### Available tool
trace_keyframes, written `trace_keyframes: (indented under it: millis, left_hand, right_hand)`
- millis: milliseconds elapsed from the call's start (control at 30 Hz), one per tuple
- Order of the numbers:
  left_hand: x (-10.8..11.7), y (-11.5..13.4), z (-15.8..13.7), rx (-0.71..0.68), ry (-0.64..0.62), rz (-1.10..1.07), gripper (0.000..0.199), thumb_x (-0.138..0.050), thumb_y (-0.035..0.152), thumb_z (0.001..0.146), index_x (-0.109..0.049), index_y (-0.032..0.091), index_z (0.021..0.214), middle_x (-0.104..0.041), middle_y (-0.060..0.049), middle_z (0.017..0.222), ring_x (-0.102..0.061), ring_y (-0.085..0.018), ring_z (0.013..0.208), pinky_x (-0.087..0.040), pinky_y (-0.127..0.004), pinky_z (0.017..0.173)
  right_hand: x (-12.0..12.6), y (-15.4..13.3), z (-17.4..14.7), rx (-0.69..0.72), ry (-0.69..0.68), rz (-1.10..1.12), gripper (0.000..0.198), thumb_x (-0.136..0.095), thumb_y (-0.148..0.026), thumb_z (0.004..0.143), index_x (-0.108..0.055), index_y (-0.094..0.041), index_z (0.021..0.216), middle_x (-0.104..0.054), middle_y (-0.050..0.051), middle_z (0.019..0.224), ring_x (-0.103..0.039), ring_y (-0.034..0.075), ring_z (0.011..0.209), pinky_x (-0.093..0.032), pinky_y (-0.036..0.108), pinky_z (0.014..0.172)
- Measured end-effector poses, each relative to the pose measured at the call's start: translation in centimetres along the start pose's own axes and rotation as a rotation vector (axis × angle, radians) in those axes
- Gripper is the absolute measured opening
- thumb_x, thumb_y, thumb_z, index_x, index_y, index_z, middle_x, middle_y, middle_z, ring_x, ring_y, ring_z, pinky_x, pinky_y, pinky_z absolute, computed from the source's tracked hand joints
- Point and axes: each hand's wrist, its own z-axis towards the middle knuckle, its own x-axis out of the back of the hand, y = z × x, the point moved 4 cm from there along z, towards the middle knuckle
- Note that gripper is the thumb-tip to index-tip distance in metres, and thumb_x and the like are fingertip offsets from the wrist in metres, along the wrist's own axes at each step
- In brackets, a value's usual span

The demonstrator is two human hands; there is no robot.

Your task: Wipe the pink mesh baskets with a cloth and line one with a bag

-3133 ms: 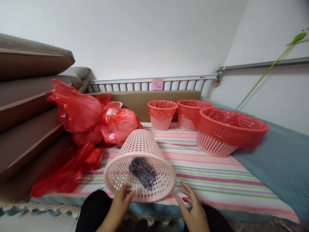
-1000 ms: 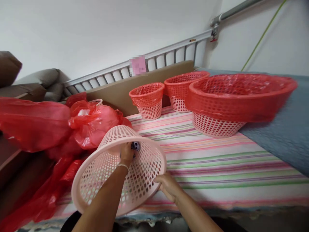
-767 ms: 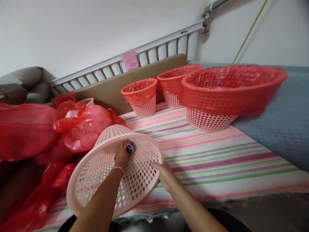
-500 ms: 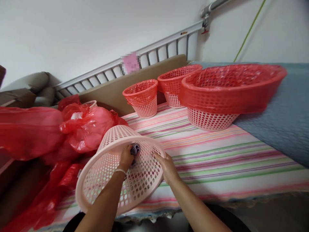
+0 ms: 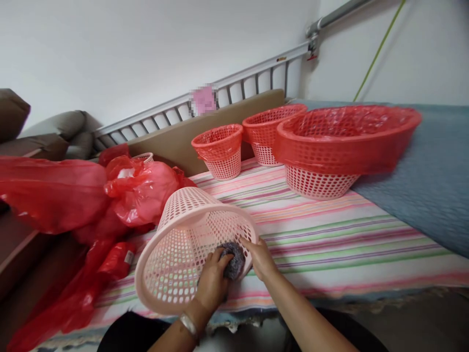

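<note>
A pale pink perforated plastic basket lies tipped on its side on the striped cloth, its mouth facing me. My left hand reaches into the mouth and presses a dark grey, crumpled cleaning cloth against the inner wall near the right side of the rim. The fingers curl over this cloth. On the right side of the rim, my right hand grips the basket, with the fingers inside and the palm outside.
Three baskets lined with red plastic bags stand behind: a small one, a middle one and a large one. Red plastic bags heap at the left, near a red roll. A radiator runs along the wall.
My left hand has moved the grey cloth from deeper inside the basket toward the right, near the rim. My right hand keeps its hold on the rim. The view has shifted slightly.
</note>
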Motion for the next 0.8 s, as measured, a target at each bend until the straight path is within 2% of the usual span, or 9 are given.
trace_keyframes:
  millis: [67, 133, 233, 367, 467, 567, 667, 800]
  left_hand:
    - [0.9, -1.0, 1.5, 0.078, 0.027, 0.085, 0.065, -0.043, -0.004, 0.057, -0.061, 0.023, 0.113, -0.055, -0.005, 0.123, -0.049, -0.023, 0.107, -0.038, -0.035, 0.096]
    - [1.8, -2.8, 3.7, 0.216, 0.09, 0.18, 0.059, -0.044, -0.003, 0.062, -0.062, 0.022, 0.112, -0.058, -0.006, 0.119, -0.051, -0.022, 0.104, -0.039, -0.032, 0.093]
    - [2.8, -5.8, 7.2, 0.391, 0.165, 0.265, 0.045, -0.041, 0.0, 0.074, -0.062, 0.02, 0.109, -0.061, -0.01, 0.111, -0.054, -0.023, 0.1, -0.04, -0.033, 0.088]
    - [3.5, -9.2, 10.4, 0.482, 0.217, 0.31, 0.042, -0.038, 0.003, 0.08, -0.059, 0.016, 0.114, -0.058, -0.016, 0.115, -0.053, -0.029, 0.102, -0.04, -0.039, 0.084]
    - [3.4, -10.9, 11.3, 0.474, 0.206, 0.328, 0.043, -0.041, 0.005, 0.079, -0.057, 0.015, 0.117, -0.055, -0.017, 0.12, -0.05, -0.03, 0.107, -0.04, -0.04, 0.086]
    - [2.7, -11.8, 11.5, 0.448, 0.167, 0.326, 0.043, -0.044, 0.007, 0.077, -0.057, 0.018, 0.117, -0.053, -0.013, 0.125, -0.05, -0.028, 0.108, -0.041, -0.037, 0.084]
    - [2.2, -11.8, 11.5, 0.449, 0.128, 0.295, 0.048, -0.048, 0.005, 0.071, -0.057, 0.017, 0.117, -0.058, -0.012, 0.116, -0.053, -0.026, 0.104, -0.043, -0.033, 0.083]
    - [1.7, -9.8, 10.5, 0.435, 0.11, 0.244, 0.048, -0.048, 0.005, 0.069, -0.059, 0.016, 0.114, -0.061, -0.011, 0.106, -0.056, -0.025, 0.096, -0.042, -0.032, 0.083]
  right_hand:
    - [-0.3, 0.8, -0.3, -0.042, -0.026, 0.05, 0.037, -0.076, -0.031, 0.054, -0.068, -0.014, 0.086, -0.071, 0.004, 0.072, -0.064, 0.021, 0.065, -0.049, 0.032, 0.063]
    - [-0.7, 1.5, -0.6, -0.066, -0.065, 0.081, 0.038, -0.075, -0.029, 0.054, -0.068, -0.014, 0.089, -0.071, 0.004, 0.073, -0.063, 0.021, 0.065, -0.049, 0.032, 0.065]
    - [-1.1, 2.2, -0.9, -0.064, -0.079, 0.033, 0.036, -0.075, -0.03, 0.055, -0.069, -0.014, 0.086, -0.071, 0.005, 0.072, -0.064, 0.022, 0.066, -0.049, 0.033, 0.065]
    - [-1.4, 2.6, -0.7, -0.084, -0.103, 0.011, 0.035, -0.075, -0.031, 0.053, -0.069, -0.014, 0.083, -0.071, 0.005, 0.072, -0.065, 0.023, 0.067, -0.049, 0.033, 0.066]
    - [-1.6, 2.6, -0.3, -0.109, -0.11, 0.036, 0.034, -0.075, -0.03, 0.052, -0.069, -0.014, 0.082, -0.071, 0.005, 0.07, -0.065, 0.023, 0.065, -0.05, 0.034, 0.067]
    - [-1.6, 2.5, 0.3, -0.119, -0.083, 0.09, 0.034, -0.074, -0.029, 0.052, -0.069, -0.014, 0.083, -0.071, 0.005, 0.07, -0.065, 0.023, 0.065, -0.05, 0.034, 0.066]
    - [-1.6, 2.3, 0.7, -0.134, -0.033, 0.135, 0.036, -0.074, -0.026, 0.05, -0.068, -0.014, 0.084, -0.071, 0.004, 0.069, -0.065, 0.023, 0.064, -0.05, 0.034, 0.065]
    - [-1.5, 2.4, 0.9, -0.149, 0.007, 0.178, 0.039, -0.076, -0.025, 0.049, -0.067, -0.014, 0.085, -0.071, 0.004, 0.067, -0.065, 0.024, 0.062, -0.05, 0.035, 0.063]
